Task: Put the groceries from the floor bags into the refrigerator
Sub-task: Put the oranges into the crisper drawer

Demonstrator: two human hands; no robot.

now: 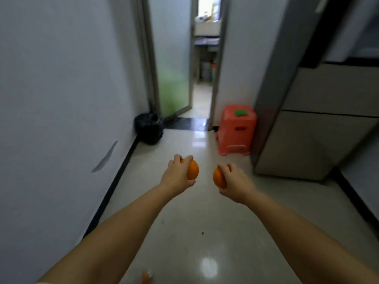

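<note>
Left hand [178, 174] out ahead at arm's length, fingers curled round an orange [192, 170], fruit bulging from the palm toward 3 o'clock

Right hand [233, 184] level with it, grasping a second orange [218, 178], fruit showing toward 9 o'clock; the two oranges near each other, apart, held above the glossy floor [184, 222]

Fridge [320, 124] at 2 o'clock of the hands, grey side panel and pale fronts, lower doors closed; upper part too blurred to tell

Red stool [235, 134] at 1 o'clock, against the fridge side, small green thing [241, 112] on top

Black bin bag [148, 128] at 11 o'clock, by the left wall beside a frosted glass door [172, 58]

Blurred orange bit [146, 276] at 6 o'clock, bottom edge, too unclear to name
</note>
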